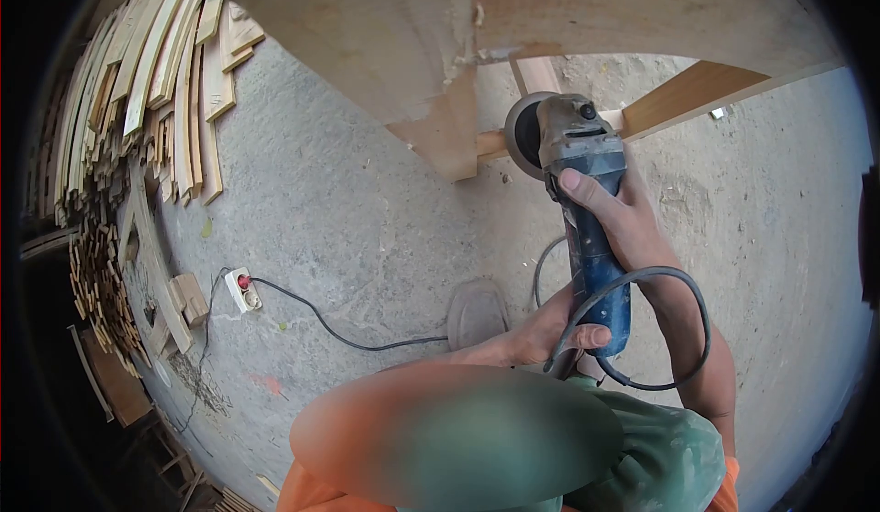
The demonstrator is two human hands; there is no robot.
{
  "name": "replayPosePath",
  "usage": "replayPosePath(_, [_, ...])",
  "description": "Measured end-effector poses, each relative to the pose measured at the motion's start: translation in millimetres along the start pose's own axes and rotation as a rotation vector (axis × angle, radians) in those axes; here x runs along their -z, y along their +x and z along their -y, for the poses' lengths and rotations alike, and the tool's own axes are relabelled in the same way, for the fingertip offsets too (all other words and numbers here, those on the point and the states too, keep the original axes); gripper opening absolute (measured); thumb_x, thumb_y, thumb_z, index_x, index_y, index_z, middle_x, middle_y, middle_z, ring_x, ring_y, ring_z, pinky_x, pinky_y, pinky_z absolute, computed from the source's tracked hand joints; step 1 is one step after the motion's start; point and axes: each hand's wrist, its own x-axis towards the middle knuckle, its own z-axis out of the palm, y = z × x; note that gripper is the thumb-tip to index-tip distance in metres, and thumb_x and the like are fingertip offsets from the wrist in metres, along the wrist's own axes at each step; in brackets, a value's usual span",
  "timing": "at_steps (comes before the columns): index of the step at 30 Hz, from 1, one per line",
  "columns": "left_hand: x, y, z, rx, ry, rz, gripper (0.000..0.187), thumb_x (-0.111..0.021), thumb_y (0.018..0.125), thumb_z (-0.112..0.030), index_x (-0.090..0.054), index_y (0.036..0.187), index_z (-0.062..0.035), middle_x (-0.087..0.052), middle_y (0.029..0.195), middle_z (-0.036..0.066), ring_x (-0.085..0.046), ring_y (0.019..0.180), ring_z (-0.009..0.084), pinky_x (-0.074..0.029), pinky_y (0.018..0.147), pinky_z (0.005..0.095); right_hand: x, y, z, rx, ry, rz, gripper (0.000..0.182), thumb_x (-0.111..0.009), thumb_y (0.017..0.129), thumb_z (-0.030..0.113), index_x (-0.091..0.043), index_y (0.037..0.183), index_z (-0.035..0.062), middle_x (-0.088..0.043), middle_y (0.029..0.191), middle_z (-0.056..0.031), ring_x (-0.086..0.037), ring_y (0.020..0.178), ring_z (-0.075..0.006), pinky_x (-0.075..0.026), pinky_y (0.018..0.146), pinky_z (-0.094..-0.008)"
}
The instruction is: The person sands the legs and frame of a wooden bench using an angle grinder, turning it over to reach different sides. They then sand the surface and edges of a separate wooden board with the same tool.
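A blue angle grinder (pixel 594 264) with a grey gear head points away from me, its round disc (pixel 527 134) at the upper left. My right hand (pixel 632 214) is wrapped around the body just behind the head, thumb on top. Around the rear end of the grinder, my left hand (pixel 555 333) is closed, its thumb lying across the casing. The black power cord loops over my right forearm. Right by the disc is the wooden leg (pixel 449 132) of a pale wooden frame (pixel 642 12), with a lower rail (pixel 492 143) overlapped by the disc in this view.
Stacked planks (pixel 174 63) lie at the upper left, with more cut timber below them. A white socket block (pixel 245 290) with a red plug sits on the concrete floor (pixel 339 200). The cord (pixel 339 336) runs from it past my shoe (pixel 478 313).
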Motion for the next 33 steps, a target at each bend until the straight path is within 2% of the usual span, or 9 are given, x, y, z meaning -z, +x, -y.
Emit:
replayPosePath(7, [-1.4,-3.6,-8.7,0.02,0.037,-0.008,0.1,-0.078,0.082,-0.062,-0.033,0.148,-0.0014,-0.048,0.123,0.009,-0.05,0.115,0.0208,-0.045,0.099,0.0358,-3.9,2.2,-0.3,0.015,0.015,-0.012,0.101,-0.081,0.075,0.062,-0.045,0.141,-0.006,-0.066,0.113,-0.0227,-0.069,0.099,-0.0278,-0.054,0.088,-0.0361])
replayPosePath(8, [0.0,-8.8,-6.4,0.024,-0.014,-0.032,0.091,-0.081,0.081,-0.054,-0.039,0.143,-0.0012,-0.054,0.119,0.011,-0.057,0.111,0.0222,-0.049,0.096,0.0366,-9.5,1.7,0.2,0.062,0.029,-0.018,0.103,-0.08,0.074,0.063,-0.044,0.141,-0.0069,-0.066,0.112,-0.0231,-0.069,0.098,-0.028,-0.053,0.088,-0.0363])
replayPosePath(9, [2.0,-10.8,-4.7,0.033,-0.058,-0.044,0.083,-0.084,0.079,-0.045,-0.046,0.137,-0.001,-0.06,0.116,0.013,-0.063,0.107,0.0235,-0.053,0.093,0.0374,-11.1,-1.7,5.7,0.031,0.018,0.023,0.108,-0.079,0.074,0.064,-0.04,0.143,-0.0089,-0.066,0.114,-0.026,-0.069,0.101,-0.0317,-0.053,0.09,-0.0383])
replayPosePath(12, [8.3,-18.8,4.3,0.049,-0.042,-0.046,0.074,-0.082,0.079,-0.042,-0.051,0.132,-0.0012,-0.064,0.112,0.016,-0.066,0.103,0.0238,-0.055,0.092,0.0392,-9.9,-10.1,9.9,0.001,-0.128,0.023,0.111,-0.077,0.076,0.063,-0.033,0.147,-0.0107,-0.065,0.118,-0.0331,-0.068,0.109,-0.041,-0.052,0.096,-0.0423])
replayPosePath(16, [1.2,-9.6,-8.3,0.137,-0.078,0.021,0.074,-0.083,0.078,-0.038,-0.051,0.132,-0.0003,-0.062,0.117,0.018,-0.066,0.105,0.0258,-0.058,0.09,0.0406,4.2,-14.3,7.3,-0.074,-0.004,0.025,0.104,-0.08,0.079,0.058,-0.034,0.149,-0.0052,-0.064,0.123,-0.0271,-0.065,0.115,-0.0339,-0.048,0.102,-0.0398])
replayPosePath(18, [1.6,-4.9,-7.2,0.172,-0.075,0.042,0.075,-0.083,0.076,-0.036,-0.051,0.133,0.0009,-0.061,0.118,0.019,-0.065,0.108,0.0282,-0.06,0.09,0.0414,12.9,-13.5,6.8,-0.09,-0.003,0.018,0.106,-0.08,0.079,0.057,-0.031,0.15,-0.0049,-0.064,0.124,-0.0289,-0.066,0.114,-0.0376,-0.048,0.102,-0.0413])
replayPosePath(20, [-2.4,0.3,-10.9,0.196,-0.033,0.051,0.066,-0.077,0.08,-0.046,-0.057,0.126,-0.0032,-0.063,0.119,0.012,-0.062,0.11,0.022,-0.049,0.096,0.0376,21.9,-13.0,7.1,-0.084,0.036,-0.013,0.106,-0.079,0.08,0.055,-0.029,0.151,-0.0047,-0.064,0.124,-0.0307,-0.065,0.116,-0.0392,-0.048,0.103,-0.0419])
replayPosePath(25, [4.1,3.0,-10.9,0.316,-0.131,0.047,0.076,-0.083,0.077,-0.035,-0.051,0.137,-0.0021,-0.062,0.124,0.016,-0.065,0.114,0.025,-0.054,0.1,0.0401,37.0,-8.3,8.2,-0.144,0.045,0.033,0.108,-0.078,0.079,0.056,-0.025,0.153,-0.0034,-0.066,0.119,-0.0317,-0.068,0.11,-0.0403,-0.049,0.098,-0.0433])
replayPosePath(33, [2.0,17.4,-16.9,0.371,-0.159,0.071,0.074,-0.082,0.078,-0.034,-0.052,0.138,-0.0017,-0.062,0.126,0.017,-0.067,0.111,0.025,-0.054,0.1,0.0395,53.2,-1.7,15.3,-0.234,0.028,0.064,0.108,-0.079,0.079,0.056,-0.026,0.153,-0.0028,-0.068,0.114,-0.0317,-0.069,0.106,-0.0419,-0.05,0.095,-0.0438])
